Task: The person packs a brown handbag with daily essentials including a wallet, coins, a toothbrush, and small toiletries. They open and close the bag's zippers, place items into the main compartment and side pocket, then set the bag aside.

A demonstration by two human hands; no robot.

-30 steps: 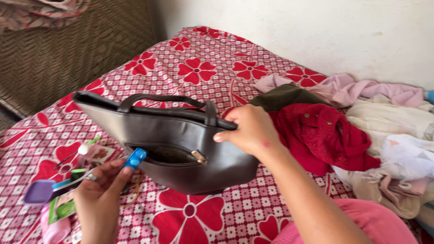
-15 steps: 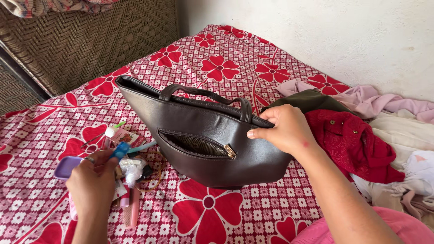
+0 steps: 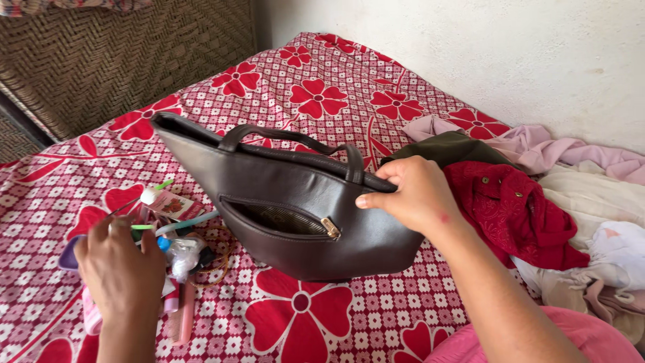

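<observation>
**Dark bag held upright on the bed**

The right hand [image 3: 415,195] pinches the top edge of the dark brown leather handbag [image 3: 289,202], standing on the red flower-patterned bedsheet [image 3: 316,94]. The left hand [image 3: 124,269], fingers curled, rests on a heap of small toiletries [image 3: 171,232] beside the bag
</observation>
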